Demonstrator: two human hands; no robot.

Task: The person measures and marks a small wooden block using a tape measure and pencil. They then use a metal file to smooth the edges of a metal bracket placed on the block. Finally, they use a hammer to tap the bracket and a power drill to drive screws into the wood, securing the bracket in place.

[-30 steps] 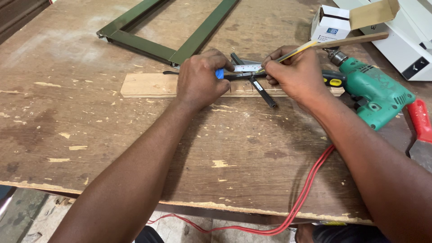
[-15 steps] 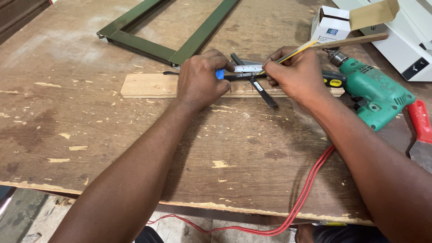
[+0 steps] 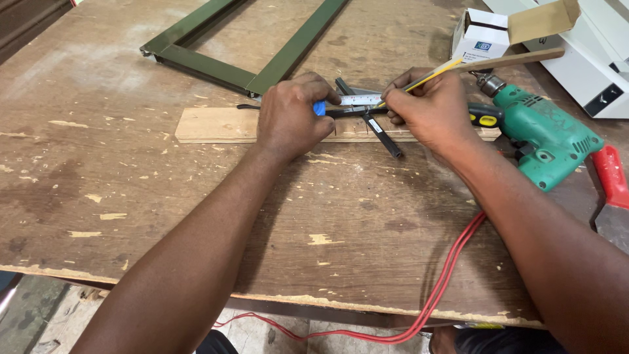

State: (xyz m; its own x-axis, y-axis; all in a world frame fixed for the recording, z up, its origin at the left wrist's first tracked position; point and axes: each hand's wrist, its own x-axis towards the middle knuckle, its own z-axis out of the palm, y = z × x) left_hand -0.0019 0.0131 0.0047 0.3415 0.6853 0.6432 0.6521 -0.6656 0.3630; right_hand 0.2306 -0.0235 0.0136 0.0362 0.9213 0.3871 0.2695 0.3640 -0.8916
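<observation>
left hand pressed flat, fingers curled over a metal square on the wood strip, whose long axis runs left to right across the worn table. right hand closed on a yellow pencil, tip at the square's blade, nearer the mark than the left. nothing shifted from half a second ago: same grip, same pose.

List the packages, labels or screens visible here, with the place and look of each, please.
Small cardboard box: top right of the table, white with a small blue label, brown flap open.
Small white label: on the black bar between the hands, narrow rectangle.
No screen in view.
</observation>
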